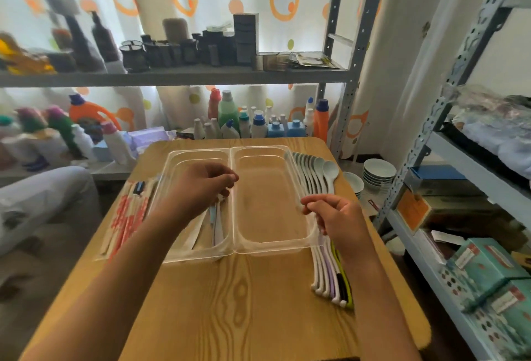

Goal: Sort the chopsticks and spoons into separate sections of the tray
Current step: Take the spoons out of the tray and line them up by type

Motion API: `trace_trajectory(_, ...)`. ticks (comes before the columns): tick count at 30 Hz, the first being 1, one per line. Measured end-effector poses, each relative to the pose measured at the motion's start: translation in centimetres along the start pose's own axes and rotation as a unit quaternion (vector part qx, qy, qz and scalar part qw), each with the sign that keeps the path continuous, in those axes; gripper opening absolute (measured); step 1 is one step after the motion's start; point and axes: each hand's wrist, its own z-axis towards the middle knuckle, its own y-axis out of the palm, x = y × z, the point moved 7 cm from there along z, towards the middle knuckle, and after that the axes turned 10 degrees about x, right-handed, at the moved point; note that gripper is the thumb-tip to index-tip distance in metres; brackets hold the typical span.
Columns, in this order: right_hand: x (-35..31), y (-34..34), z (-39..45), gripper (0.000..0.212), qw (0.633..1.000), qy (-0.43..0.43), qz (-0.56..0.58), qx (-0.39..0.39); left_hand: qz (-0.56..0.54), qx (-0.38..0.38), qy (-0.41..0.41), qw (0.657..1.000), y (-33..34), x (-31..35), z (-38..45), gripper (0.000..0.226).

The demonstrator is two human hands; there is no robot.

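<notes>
- Wrapped chopsticks [126, 214]: a stack in red-and-white paper sleeves lies on the tabletop [230, 297] just beside the tray's left edge, outside it and not yet sorted.
- Tray [198, 256]: clear plastic, two sections side by side, set square on the tabletop. The left section already holds a few wrapped chopsticks [215, 225]; the right section [270, 202] appears to hold nothing.
- Left hand [201, 185]: over the left section, fingers curled with the tips drawn together. Whether they pinch a sleeve or have let go cannot be told; the hand hides that spot.
- Right hand [336, 217]: at the tray's right rim, fingers curled, apparently pinching a pale spoon handle. The blur there prevents certainty.
- Spoons [316, 177]: a row lies on the tabletop along the tray's right edge, bowls away from the person, handles [330, 283] toward them, overlapping closely.
- Judgement on the step in hand: lift one spoon clear of its neighbours before carrying it over the rim, or the overlapped handles may drag along. Lay it lengthwise in the right section, well apart from the chopsticks.
- Obstruction: the raised rim and central divider lie across both paths.
- Surroundings: metal shelving with bottles [253, 122] behind; stacked bowls [376, 174] on the floor at right.
</notes>
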Motion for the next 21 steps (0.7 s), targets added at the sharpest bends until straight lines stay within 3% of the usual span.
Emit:
trace_trajectory(8,-1.9,8.4,0.5,0.023,0.998,-0.027,-0.016,-0.048,0.06,-0.02,-0.084,0.994,-1.0,-6.8,2.9,0.01)
trace_trajectory(12,-1.7,10.3,0.5,0.019,0.998,-0.021,-0.024,-0.046,0.104,-0.002,-0.135,0.985,-0.3,-10.0,5.5,0.012)
trace_trajectory(21,0.1,11.9,0.2,0.022,0.999,0.017,-0.023,-0.045,0.093,0.055,-0.189,0.976,0.0,-13.1,9.9,0.024)
